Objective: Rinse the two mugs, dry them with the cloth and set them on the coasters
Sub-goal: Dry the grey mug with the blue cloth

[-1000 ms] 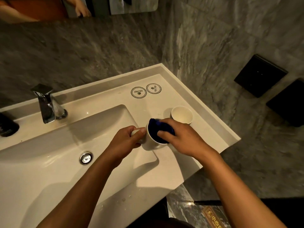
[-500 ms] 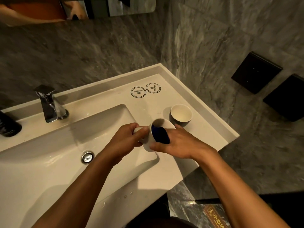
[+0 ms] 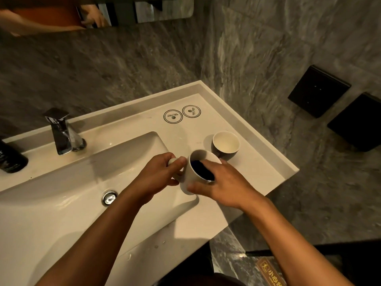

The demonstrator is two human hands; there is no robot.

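A white mug [image 3: 190, 175] is held over the right edge of the sink basin, its mouth tilted toward me. My left hand [image 3: 158, 176] grips its handle. My right hand [image 3: 224, 182] has fingers inside the mug, pressing a dark blue cloth [image 3: 201, 169] against the inner wall, with the thumb on the outside. A second cup [image 3: 225, 144], dark outside and white inside, stands upright on the counter just behind. Two round coasters, the left one [image 3: 173, 116] and the right one [image 3: 191, 111], lie side by side near the back of the counter with nothing on them.
The white sink basin [image 3: 61, 203] with its drain [image 3: 109, 198] lies to the left, below a chrome faucet [image 3: 61, 133]. A dark bottle [image 3: 10, 159] stands at the far left. Grey stone walls close in behind and to the right; the counter's edge [image 3: 284, 178] drops off at right.
The cloth has been pushed deeper into the mug, and my right hand has turned so its fingers reach further in. The mug stays in the same place.
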